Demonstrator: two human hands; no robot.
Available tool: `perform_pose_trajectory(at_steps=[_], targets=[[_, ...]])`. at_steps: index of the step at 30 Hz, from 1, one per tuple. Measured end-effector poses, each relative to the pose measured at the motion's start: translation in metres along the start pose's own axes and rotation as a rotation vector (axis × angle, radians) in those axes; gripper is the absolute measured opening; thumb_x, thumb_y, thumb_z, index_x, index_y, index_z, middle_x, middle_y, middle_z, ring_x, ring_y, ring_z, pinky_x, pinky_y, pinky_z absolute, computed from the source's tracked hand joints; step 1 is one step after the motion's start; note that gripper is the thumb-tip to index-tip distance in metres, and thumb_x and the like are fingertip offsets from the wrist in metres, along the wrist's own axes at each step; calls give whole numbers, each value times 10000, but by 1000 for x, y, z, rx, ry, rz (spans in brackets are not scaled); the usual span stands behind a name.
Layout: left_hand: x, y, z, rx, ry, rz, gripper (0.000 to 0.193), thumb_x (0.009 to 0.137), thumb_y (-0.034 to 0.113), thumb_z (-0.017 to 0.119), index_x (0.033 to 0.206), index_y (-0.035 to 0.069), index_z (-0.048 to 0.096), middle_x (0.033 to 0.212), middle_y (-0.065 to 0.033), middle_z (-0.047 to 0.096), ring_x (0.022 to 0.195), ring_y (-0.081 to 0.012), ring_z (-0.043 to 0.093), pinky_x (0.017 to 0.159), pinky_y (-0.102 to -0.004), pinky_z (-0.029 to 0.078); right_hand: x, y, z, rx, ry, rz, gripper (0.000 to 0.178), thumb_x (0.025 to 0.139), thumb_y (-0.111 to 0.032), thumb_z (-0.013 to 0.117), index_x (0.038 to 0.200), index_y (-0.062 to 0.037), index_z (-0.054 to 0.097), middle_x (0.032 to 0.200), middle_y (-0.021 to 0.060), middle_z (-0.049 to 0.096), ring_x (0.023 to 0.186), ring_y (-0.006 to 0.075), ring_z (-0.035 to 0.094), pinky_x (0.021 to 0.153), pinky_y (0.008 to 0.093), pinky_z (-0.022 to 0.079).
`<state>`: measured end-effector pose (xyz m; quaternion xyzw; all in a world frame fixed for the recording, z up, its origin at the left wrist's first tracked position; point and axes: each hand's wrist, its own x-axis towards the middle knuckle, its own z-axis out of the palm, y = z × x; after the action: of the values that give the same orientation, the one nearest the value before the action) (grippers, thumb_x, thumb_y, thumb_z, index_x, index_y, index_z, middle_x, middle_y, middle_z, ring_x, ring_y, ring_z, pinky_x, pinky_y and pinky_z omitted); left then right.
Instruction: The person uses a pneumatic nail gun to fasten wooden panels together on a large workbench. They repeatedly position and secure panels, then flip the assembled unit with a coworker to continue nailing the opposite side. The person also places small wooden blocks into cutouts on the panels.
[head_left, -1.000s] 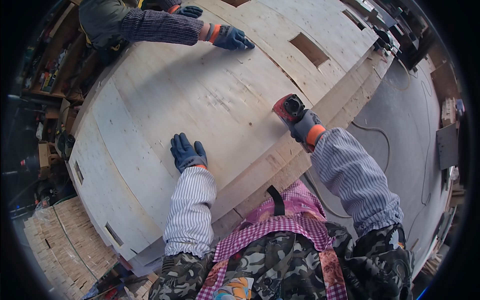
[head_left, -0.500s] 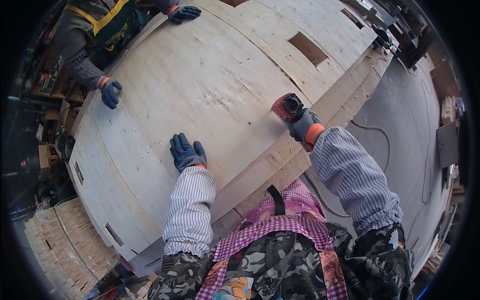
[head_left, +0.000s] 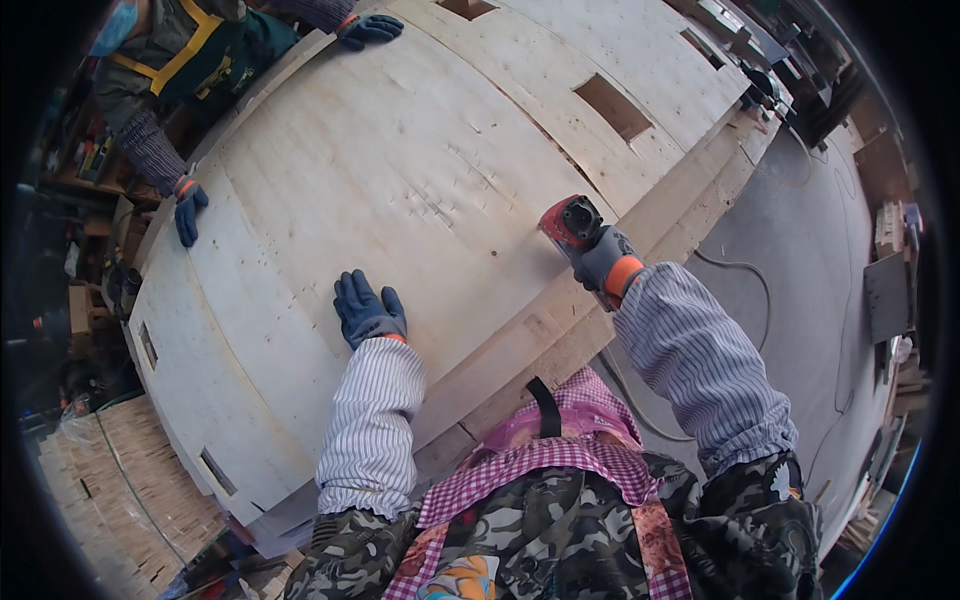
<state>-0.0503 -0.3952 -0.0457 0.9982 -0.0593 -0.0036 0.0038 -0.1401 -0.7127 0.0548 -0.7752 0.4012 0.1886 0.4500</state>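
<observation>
A large pale plywood sheet (head_left: 400, 150) covers the bench in front of me, with nail or staple marks across its middle. My left hand (head_left: 370, 310), in a blue and grey glove, lies flat on it with the fingers stretched out. Near the sheet's close edge, my right hand (head_left: 607, 258) is wrapped round the handle of a red and black nail gun (head_left: 570, 220). The gun's nose is hidden below its body, so contact with the wood cannot be made out.
Across the sheet stands a co-worker in an apron, one gloved hand (head_left: 190, 212) at its left edge and another gloved hand (head_left: 370, 31) at its far edge. Rectangular cutouts (head_left: 613, 106) pierce the panels. A hose (head_left: 765, 290) trails on the floor; stacked wood strips (head_left: 130, 490) stand lower left.
The co-worker's nearer hand has moved left and down to the sheet's edge, and their body leans further left. My hands stay nearly in place on the sheet and the nail gun.
</observation>
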Motion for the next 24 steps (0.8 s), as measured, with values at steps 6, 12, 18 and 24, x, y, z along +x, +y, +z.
perform_pose_trajectory(at_steps=[6,12,18,24], targets=[[0,0,-1,45,-4,9,596,857,356,417,1342,52,252,1404,-132,219,1314,-259,173,1076,-381,157,3,4,1,36,-23,-11,181,728,-198,600,715,-20,630,557,62,595,443,153,566,440,272,457],[1,4,-4,102,-55,-17,610,855,363,413,1344,40,242,1408,-129,211,1316,-255,166,1078,-383,146,8,11,2,90,-41,-41,166,725,-185,599,722,-23,634,541,58,588,443,153,566,436,277,446],[1,0,-8,0,-74,-15,612,853,367,407,1348,49,239,1419,-121,192,1322,-249,153,1082,-376,140,11,10,7,65,15,-42,158,725,-179,597,710,-26,629,533,59,584,425,152,556,403,270,435],[2,2,-8,48,-113,-13,616,858,374,392,1352,46,224,1418,-135,186,1321,-253,155,1081,-385,139,7,7,3,57,-13,-7,164,726,-177,591,723,-18,631,544,63,591,428,150,561,428,268,448]])
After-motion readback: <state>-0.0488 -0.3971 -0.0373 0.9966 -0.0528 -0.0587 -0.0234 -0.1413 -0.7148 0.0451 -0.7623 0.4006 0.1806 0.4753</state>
